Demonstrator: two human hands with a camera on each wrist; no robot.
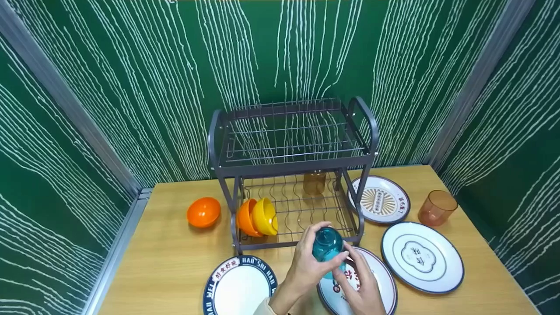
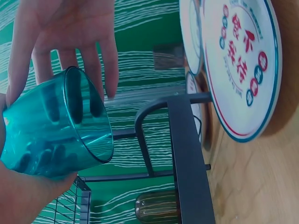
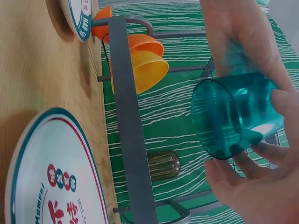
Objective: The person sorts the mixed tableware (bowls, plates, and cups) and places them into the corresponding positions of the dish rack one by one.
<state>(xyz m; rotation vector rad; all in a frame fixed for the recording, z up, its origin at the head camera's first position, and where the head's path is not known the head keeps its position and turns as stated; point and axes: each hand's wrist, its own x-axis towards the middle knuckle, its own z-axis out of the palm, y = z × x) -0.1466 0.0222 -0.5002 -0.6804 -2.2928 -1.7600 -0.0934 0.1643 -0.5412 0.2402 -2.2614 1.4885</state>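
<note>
A translucent teal cup (image 1: pixel 328 240) is held upside down, base up and somewhat tilted, between both hands above a white plate with red characters (image 1: pixel 385 280). My left hand (image 1: pixel 302 264) grips its side, thumb across the front. On the other side, my right hand (image 1: pixel 363 284) holds it with thumb and fingers. The left wrist view shows the cup's open rim facing the tabletop, with the right hand's fingers spread behind. In the right wrist view, the right fingers come up under the cup (image 3: pixel 238 116) near its rim.
A dark two-tier dish rack (image 1: pixel 293 164) stands behind, holding orange and yellow bowls (image 1: pixel 265 216) and an amber glass (image 1: pixel 314 183) below. An orange bowl (image 1: pixel 204 212) lies left. Around are a navy-rimmed plate (image 1: pixel 240 288), a sunburst plate (image 1: pixel 380 201), another plate (image 1: pixel 422 258) and an orange cup (image 1: pixel 437 208).
</note>
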